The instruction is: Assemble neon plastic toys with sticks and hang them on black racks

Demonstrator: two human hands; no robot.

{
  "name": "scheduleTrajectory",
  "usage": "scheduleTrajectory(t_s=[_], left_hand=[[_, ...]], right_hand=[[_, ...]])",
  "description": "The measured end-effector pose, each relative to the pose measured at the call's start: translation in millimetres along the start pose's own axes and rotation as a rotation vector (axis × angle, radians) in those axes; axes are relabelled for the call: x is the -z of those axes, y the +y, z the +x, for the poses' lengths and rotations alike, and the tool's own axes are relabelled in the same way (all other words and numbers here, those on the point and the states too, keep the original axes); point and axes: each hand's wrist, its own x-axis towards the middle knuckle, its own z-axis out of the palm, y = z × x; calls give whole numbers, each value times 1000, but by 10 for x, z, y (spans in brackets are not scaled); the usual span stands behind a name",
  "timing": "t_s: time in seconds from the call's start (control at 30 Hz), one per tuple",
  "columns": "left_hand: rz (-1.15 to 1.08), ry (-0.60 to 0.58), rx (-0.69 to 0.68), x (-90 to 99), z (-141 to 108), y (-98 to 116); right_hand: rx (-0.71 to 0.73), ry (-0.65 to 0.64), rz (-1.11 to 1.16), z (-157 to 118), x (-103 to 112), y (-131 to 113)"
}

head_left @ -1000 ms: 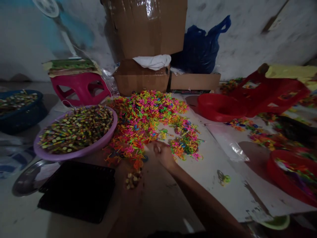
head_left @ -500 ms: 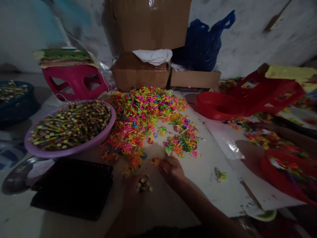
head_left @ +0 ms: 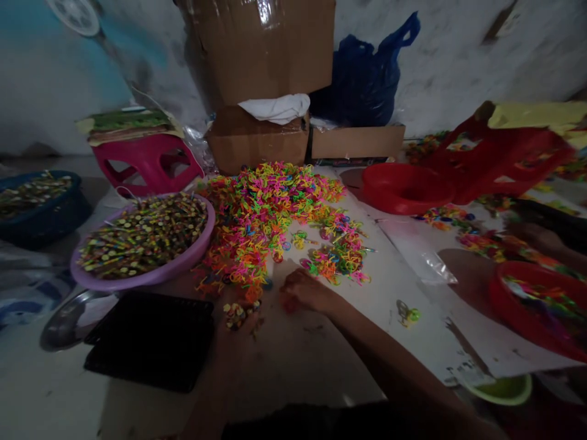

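Note:
A large heap of small bright plastic pieces (head_left: 270, 201) lies on the pale work surface (head_left: 321, 373). My left hand (head_left: 233, 336), dark and blurred, is closed around a bundle of short patterned sticks with round pale ends (head_left: 235, 316), just below the heap's lower left edge. My right hand (head_left: 302, 290) is at the heap's lower edge, fingers pinched together over a blurred reddish piece (head_left: 288, 302). Left of the heap, a purple basin (head_left: 142, 282) is full of similar patterned sticks. One green piece (head_left: 413, 315) lies alone at the right.
Black trays (head_left: 151, 342) and a metal dish (head_left: 59, 333) lie at the left. Cardboard boxes (head_left: 257, 143) stand behind the heap. Red basins (head_left: 408, 189), a clear bag (head_left: 417, 253) and another person's arm (head_left: 545, 238) are at the right.
My left hand has moved up and left with its bundle of sticks. My right hand has shifted slightly left and up. The view has turned a little.

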Motion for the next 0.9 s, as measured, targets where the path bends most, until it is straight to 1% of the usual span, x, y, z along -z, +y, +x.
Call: scheduleTrajectory(t_s=[0.07, 0.13, 0.2, 0.23, 0.27, 0.3, 0.37, 0.43, 0.47, 0.53, 0.6, 0.63, 0.7, 0.73, 0.77, 0.83, 0.87, 0.9], left_hand=[[-79, -36, -3, 38, 21, -4], [-188, -79, 80, 93, 39, -13], [-304, -143, 194, 132, 47, -20], [-365, -197, 244, 140, 44, -20], [-427, -257, 278, 139, 35, -15], [-482, -315, 299, 132, 20, -4], [-560, -393, 319, 115, -19, 35], [-574, -399, 341, 111, -50, 90], [-569, -373, 355, 117, -54, 117], [-561, -284, 384, 141, -35, 153], [-552, -172, 395, 162, 10, 146], [-537, -117, 391, 165, 32, 122], [-456, -49, 400, 155, 49, 44], [-391, -63, 419, 145, 38, -4], [-318, -120, 447, 135, 14, -51], [-191, -325, 485, 124, -58, -132], [-150, -413, 469, 125, -95, -161], [-119, -466, 439, 132, -126, -181]], right_hand=[[-81, 51, -20, -47, 27, 92], [-233, 170, -29, -121, 19, 112], [-329, 291, 63, -170, -34, 7], [-332, 324, 170, -175, -75, -95], [-309, 328, 322, -166, -123, -219], [-277, 303, 506, -145, -173, -355], [-213, 191, 906, -94, -261, -614], [-217, 97, 1202, -65, -311, -783], [-257, 89, 1277, -67, -319, -820], [-390, 167, 1300, -104, -301, -805], [-484, 283, 1237, -167, -249, -716], [-486, 327, 1191, -201, -212, -667], [-414, 366, 1085, -259, -129, -596], [-348, 348, 1028, -274, -89, -583], [-277, 311, 969, -277, -55, -584], [-165, 216, 865, -235, -21, -615], [-128, 181, 820, -190, -25, -632], [-95, 156, 784, -131, -41, -643]])
